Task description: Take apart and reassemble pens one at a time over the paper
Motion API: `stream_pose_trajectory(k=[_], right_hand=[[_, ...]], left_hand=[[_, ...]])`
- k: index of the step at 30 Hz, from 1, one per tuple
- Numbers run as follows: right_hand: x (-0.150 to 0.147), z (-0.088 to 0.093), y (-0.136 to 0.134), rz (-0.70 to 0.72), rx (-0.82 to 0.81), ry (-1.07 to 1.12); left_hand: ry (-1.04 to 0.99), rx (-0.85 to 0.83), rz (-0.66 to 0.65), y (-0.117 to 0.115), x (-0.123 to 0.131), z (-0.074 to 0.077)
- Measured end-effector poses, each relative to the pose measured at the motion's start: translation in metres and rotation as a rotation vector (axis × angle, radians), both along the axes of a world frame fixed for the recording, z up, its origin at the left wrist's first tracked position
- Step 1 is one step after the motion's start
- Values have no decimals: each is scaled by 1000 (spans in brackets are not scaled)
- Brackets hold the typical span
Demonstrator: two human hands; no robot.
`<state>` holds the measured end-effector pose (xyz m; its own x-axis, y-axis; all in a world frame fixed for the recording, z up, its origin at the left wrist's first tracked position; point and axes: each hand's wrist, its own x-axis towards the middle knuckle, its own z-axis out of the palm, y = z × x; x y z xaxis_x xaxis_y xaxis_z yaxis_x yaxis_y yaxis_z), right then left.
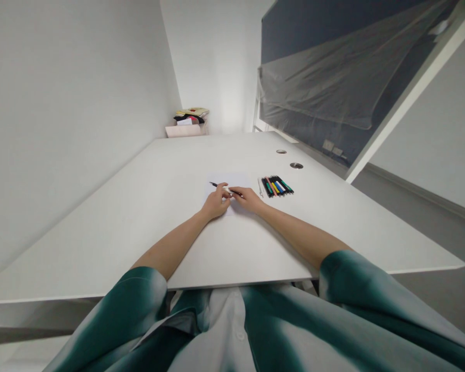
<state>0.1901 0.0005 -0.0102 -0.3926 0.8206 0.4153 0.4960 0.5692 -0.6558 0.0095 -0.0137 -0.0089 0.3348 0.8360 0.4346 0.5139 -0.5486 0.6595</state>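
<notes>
My hands meet over a white sheet of paper (pixel 238 179) on the table. My left hand (pixel 216 201) has its fingers closed around a slim pen (pixel 214 184), whose dark end sticks out to the upper left. In the fingers of my right hand (pixel 248 198) is a dark piece (pixel 235 192), pointing at the left hand. Whether it is the pen's other end or a separate part, I cannot tell. Just right of the paper lies a row of coloured pens (pixel 277 186), with a white pen (pixel 260 187) at its left end.
The white table (pixel 139 222) runs along a wall on the left. Two round cable holes (pixel 296 166) are set near its right edge. At the far end stands a pale box (pixel 184 131) with cloth-like items on top. A dark panel under plastic sheeting (pixel 318 82) rises on the right.
</notes>
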Motion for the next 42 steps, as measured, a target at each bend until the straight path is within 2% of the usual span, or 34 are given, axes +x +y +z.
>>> stream_pose_trajectory(k=[2,7,9,15,19,22,28,32,38,42], right_hand=[[2,0,2,-61,-2,41],[8,-1,6,-113,-19,96],[9,-2,8,-120,-31,99],[9,-7,11,-158,-46,169],[12,-7,14,-237,-69,235],[14,-8,17,-264,-148,313],[17,-9,20,-175,-386,619],[18,-6,18,-156,-480,687],[16,-1,13,-201,-521,747],[17,-1,14,-194,-523,730]], left_hand=[[76,66,53,0,-4,1],[177,322,283,6,-24,8],[224,349,282,10,-31,9],[323,238,221,17,-37,4],[212,190,232,22,-39,1],[59,105,248,26,-44,-1],[-280,-148,248,33,-49,-6],[-446,-250,237,35,-50,-7],[-558,-400,171,38,-56,-1],[-572,-399,169,37,-59,-1]])
